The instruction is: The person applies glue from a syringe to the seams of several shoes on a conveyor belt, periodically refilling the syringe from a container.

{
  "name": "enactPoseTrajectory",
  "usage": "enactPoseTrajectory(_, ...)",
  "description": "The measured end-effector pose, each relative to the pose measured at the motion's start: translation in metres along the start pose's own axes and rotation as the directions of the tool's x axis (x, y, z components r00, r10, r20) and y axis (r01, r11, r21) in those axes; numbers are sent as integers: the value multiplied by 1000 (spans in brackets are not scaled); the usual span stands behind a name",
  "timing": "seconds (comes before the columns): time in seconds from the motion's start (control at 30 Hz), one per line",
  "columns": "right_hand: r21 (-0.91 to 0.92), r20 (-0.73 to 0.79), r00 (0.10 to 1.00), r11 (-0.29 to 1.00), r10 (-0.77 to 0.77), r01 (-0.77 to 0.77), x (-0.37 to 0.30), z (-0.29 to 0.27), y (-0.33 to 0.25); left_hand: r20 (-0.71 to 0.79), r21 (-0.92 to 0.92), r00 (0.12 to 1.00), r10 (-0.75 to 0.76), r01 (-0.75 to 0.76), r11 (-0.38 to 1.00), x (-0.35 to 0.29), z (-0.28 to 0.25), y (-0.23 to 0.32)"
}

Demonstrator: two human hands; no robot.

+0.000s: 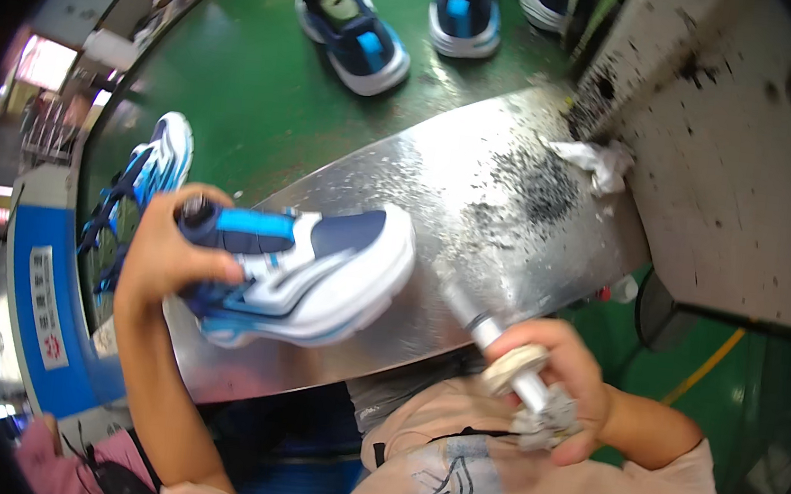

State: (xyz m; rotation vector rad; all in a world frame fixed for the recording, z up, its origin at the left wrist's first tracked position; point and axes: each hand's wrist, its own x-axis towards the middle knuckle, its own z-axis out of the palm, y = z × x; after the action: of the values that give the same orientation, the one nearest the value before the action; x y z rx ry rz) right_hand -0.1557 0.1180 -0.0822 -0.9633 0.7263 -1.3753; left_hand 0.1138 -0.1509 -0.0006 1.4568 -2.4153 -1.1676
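Observation:
My left hand (171,254) grips a blue, navy and white sports shoe (317,273) by its heel end and holds it on its side above a metal work plate (476,198). My right hand (568,387) is closed around a silvery rod-shaped tool (509,358) with a pale round disc on its shaft. The tool's tip points up and left, toward the shoe's white sole, a short gap apart. Both hands are close to my chest, over my pale pink shirt.
A green conveyor surface (259,81) carries more shoes: one (354,33) at top centre, another (464,11) beside it, one (150,171) at left. Dark specks and a crumpled white rag (599,162) lie on the plate's far right. A grimy white wall (739,137) stands right.

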Motion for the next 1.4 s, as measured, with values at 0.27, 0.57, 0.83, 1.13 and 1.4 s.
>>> enactPoseTrajectory(0.27,-661,-171,956,748,-236,66,17,-66,24,-701,-56,698,-144,148,987,119,-30,-39)
enactPoseTrajectory(0.57,-855,62,965,485,-256,184,37,-73,31,-678,220,734,18,180,959,159,-10,-56)
enactPoseTrajectory(0.83,-863,135,943,431,-304,263,41,-77,27,-886,462,219,409,498,734,32,-56,-166)
enactPoseTrajectory(1.13,-801,81,962,558,-259,218,38,-78,33,-798,-295,558,-229,-30,955,5,-76,-227)
enactPoseTrajectory(1.4,-816,71,961,539,-267,210,36,-75,30,-809,-212,541,-231,97,972,-102,10,-128)
